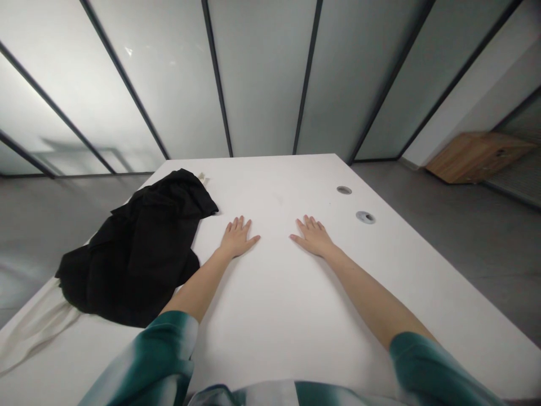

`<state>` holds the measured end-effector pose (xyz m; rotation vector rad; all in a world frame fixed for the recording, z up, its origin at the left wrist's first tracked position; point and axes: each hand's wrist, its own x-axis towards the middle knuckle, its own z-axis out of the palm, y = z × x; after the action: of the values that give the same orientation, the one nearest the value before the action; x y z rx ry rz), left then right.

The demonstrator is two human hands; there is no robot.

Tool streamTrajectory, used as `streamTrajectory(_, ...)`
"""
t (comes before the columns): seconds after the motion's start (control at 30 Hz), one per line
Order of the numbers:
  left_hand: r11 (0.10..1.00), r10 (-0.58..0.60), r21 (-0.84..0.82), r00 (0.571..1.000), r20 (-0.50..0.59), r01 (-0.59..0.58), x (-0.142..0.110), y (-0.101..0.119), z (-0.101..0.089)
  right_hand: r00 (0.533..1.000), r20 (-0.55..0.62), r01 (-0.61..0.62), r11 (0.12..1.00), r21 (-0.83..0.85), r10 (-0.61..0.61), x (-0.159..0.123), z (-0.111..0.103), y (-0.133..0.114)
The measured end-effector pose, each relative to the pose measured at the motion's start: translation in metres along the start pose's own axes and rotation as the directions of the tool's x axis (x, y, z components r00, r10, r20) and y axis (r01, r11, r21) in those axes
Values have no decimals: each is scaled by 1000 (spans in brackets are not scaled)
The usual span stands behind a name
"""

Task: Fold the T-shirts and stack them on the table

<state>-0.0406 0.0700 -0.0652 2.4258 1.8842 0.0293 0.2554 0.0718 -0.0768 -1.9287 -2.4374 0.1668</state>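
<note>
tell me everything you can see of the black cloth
The black cloth looks like soft, matte fabric, perhaps a garment, though its shape is too bunched to tell. It lies crumpled in a loose heap with folds and uneven edges, on the left side of the white table. White fabric shows from under its near left end. The left forearm passes close by its right edge; the left hand holds none of it.

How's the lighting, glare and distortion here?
Head view: frosted panels brightest at left, small glint there; soft shadows beside forearms; black cloth mostly loses fold detail; wooden cabinet at right looks stretched; left hand and right hand reasonably clear.
</note>
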Motion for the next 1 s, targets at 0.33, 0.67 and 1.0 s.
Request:
streamTrajectory(0.33, 1000, -1, -8, 1000, 8, 1, -1, 0, -2, 1000, -8, -2, 1000, -2, 2, 0, -1, -1)
streamTrajectory(0.67, 1000, -9, -14, 1000, 24, 9, -2, 2, -5, 1000, -3, -9, 1000, -6, 9, -3, -7, -4)
streamTrajectory(1.0, 1000, -9, 0, 999, 35, 10, -3, 2, -6, 1000, 18, -13, 1000, -11, 13, -2, -7, -4)
